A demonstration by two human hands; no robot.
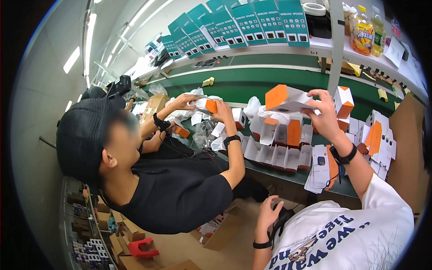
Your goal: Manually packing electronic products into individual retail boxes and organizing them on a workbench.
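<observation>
My right hand is raised over the workbench, fingers closed round one end of a small white carton with an orange end face. Below the carton stand several open, empty-looking small boxes with white insides, some with orange flaps. My left hand is low in front of my white shirt, fingers loosely bent and apart, with nothing visible in it. On the bench by my right wrist lie flat printed white-and-orange sheets or sleeves.
A co-worker in black stands close on my left, holding a white-and-orange box in both hands. Teal boxes line the shelf above, with bottles at its right. More white-and-orange boxes sit right. Cartons stand on the floor.
</observation>
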